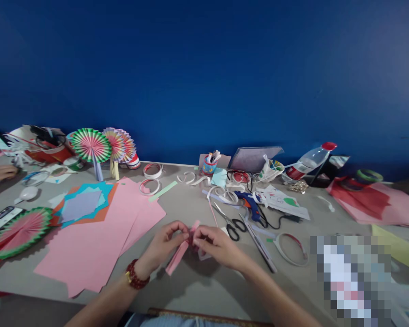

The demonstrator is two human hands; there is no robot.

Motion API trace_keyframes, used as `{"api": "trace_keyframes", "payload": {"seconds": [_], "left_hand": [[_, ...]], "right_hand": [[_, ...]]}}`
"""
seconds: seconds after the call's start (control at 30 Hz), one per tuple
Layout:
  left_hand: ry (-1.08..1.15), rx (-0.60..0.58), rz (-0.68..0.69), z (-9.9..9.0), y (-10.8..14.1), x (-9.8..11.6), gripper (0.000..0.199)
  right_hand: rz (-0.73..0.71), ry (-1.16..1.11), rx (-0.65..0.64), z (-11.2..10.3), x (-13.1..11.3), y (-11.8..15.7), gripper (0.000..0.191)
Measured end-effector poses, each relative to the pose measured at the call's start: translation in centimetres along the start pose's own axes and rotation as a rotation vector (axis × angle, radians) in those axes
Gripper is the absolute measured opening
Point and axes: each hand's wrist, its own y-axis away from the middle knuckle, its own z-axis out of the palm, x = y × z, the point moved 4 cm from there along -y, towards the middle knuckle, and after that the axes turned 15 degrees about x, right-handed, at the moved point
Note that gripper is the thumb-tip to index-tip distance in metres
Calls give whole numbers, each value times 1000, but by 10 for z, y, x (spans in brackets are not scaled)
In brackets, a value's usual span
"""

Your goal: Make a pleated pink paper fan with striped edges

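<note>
Close to the table's front edge, my left hand [168, 241] and my right hand [218, 244] meet over a folded strip of pink paper [177, 258]. Both hands pinch it between thumb and fingers, and one end slants down to the left below my left hand. A pale piece under my right fingers is partly hidden, so its kind is unclear. Black-handled scissors [232, 225] lie just beyond my right hand. Beside them rests a long, narrow cutter-like tool [258, 243]. Large pink paper sheets [95, 245] spread out to the left of my left hand.
A blue glue gun [250, 203] with its cord lies behind the scissors. Rolls of tape [150, 186] sit mid-table, with a pen cup [210, 167] farther back. Pleated paper fans [91, 145] stand at the left rear. A plastic bottle [308, 161] leans at the right. Another person's hand [2, 173] shows far left.
</note>
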Motion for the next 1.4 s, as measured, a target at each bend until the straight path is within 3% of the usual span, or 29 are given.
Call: {"api": "trace_keyframes", "payload": {"seconds": [0.23,0.33,0.5,0.73,1.03,1.23,1.33,1.4], "left_hand": [[-242,-33,138,-3,-3,5,23],[-359,-46,187,-4,-4,13,24],[-464,-135,239,-5,-6,24,20],[-519,-211,228,-11,-12,23,23],[-599,-292,278,-10,-13,37,27],[-657,-330,363,-1,-11,46,20],[-547,-281,237,-1,-14,40,17],[-426,-264,117,-1,-17,32,20]], "right_hand": [[-52,95,31,1,0,-1,13],[-105,224,102,-4,-10,-3,9],[-248,416,165,-11,-33,-8,20],[-368,606,40,-18,-42,-13,7],[-338,375,-97,-29,-63,-20,24],[-408,343,93,-22,-51,-37,23],[-500,465,305,-20,-43,-35,22],[-515,479,377,-20,-36,-26,13]]}}
